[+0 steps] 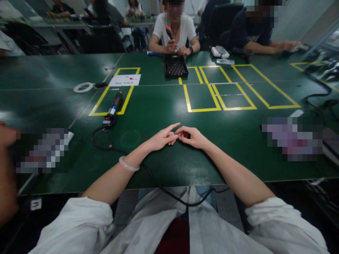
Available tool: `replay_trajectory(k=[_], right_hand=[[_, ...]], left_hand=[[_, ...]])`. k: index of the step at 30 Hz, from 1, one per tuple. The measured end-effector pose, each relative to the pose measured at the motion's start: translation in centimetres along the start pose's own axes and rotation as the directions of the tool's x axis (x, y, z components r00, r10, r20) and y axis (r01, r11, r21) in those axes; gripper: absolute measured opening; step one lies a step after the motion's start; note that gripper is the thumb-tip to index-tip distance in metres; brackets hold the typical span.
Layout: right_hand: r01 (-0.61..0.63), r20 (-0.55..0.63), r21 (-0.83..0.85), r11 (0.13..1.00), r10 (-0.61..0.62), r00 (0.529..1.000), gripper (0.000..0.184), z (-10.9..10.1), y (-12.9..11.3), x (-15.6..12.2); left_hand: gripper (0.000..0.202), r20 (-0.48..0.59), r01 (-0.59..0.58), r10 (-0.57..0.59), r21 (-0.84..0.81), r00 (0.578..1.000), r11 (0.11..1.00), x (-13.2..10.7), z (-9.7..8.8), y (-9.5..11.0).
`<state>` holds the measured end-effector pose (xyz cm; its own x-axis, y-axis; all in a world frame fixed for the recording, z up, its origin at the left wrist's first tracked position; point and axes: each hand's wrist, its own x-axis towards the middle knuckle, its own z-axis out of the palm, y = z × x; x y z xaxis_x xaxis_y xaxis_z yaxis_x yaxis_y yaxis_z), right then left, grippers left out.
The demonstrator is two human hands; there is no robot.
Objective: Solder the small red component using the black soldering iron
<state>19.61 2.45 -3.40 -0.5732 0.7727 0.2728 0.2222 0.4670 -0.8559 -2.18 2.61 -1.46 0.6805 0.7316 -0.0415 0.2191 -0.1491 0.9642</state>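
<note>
Sagging black cable [185,204] runs beneath left forearm. Left hand [162,138], right hand [194,137]: fingertips meeting, fingers partly curled over dark-green tabletop [164,169]; can't tell if anything small is pinched. Black-and-silver cylindrical power screwdriver [115,106] beyond left hand, across yellow tape outline [128,100]. Farther: black rectangular tray [176,75].

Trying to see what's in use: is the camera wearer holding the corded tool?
No: the tool lies on the table, and the left hand and right hand touch each other, away from it.
</note>
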Motion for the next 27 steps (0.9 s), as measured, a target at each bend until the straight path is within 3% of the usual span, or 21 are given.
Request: replay_trajectory(k=[7,13,18,23,27], right_hand=[[-0.029,0.025,0.103,0.994,0.026,0.999,0.022,0.28,0.04,0.03],[-0.059,-0.046,0.049,0.997,0.061,0.997,0.018,0.30,0.49,0.04],[-0.046,-0.104,-0.060,0.997,0.039,0.994,0.017,-0.04,0.32,0.08],[0.008,-0.134,-0.162,0.987,-0.030,0.990,0.014,-0.09,0.02,0.19],[-0.005,-0.114,-0.140,0.990,-0.012,0.993,0.015,0.04,0.04,0.15]], left_hand=[[0.073,-0.029,-0.005,0.005,-0.013,1.000,1.000,0.05,0.15,-0.12],[0.061,-0.159,-0.016,0.005,-0.071,0.987,0.997,0.05,-0.18,-0.64],[0.034,-0.251,0.000,0.016,0.065,0.968,0.998,-0.20,-0.44,-0.75],[0.031,-0.247,0.006,0.038,0.175,0.968,0.985,-0.31,0.10,-0.52],[0.028,-0.244,-0.007,0.069,0.245,0.967,0.969,-0.34,0.26,-0.55]])
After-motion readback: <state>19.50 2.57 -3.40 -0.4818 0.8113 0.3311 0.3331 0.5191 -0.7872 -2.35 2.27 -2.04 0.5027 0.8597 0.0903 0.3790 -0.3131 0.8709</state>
